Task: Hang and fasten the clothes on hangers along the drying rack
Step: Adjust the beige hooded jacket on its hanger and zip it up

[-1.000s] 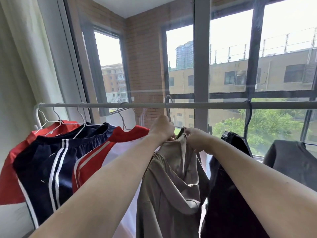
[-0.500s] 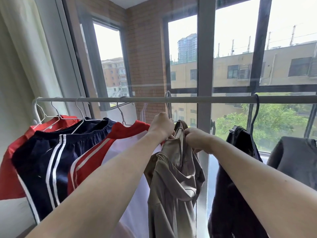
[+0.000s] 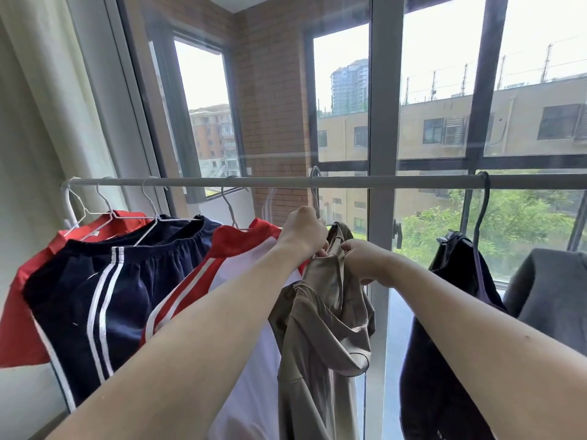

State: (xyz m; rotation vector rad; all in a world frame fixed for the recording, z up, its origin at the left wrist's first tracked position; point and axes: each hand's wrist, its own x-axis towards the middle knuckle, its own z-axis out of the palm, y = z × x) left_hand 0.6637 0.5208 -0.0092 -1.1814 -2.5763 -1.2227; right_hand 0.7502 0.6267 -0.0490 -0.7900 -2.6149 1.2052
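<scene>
Olive-tan hooded garment (image 3: 320, 331) hangs from a thin wire hanger (image 3: 314, 192) hooked over the grey metal drying rail (image 3: 397, 181), directly beneath both hands. The left hand (image 3: 303, 231) has its fingers curled around the fabric at the garment's neck, just under the hanger's hook. The right hand (image 3: 365, 260) sits touching-close beside the left hand and pinches the collar edge of the same garment, its thumb and fingers closed on the cloth.

To the left of the left hand, a red-and-white striped top (image 3: 228, 281) hangs on its own wire hanger, then navy shorts with white side stripes (image 3: 127, 287), then a plain red shirt (image 3: 22, 312) at the rail's far end. To the right of the right hand, a black garment (image 3: 444, 360) hangs on a dark hanger (image 3: 481, 217), and beyond it a dark grey garment (image 3: 552, 290). Tall window panes (image 3: 428, 106) stand behind the rail.
</scene>
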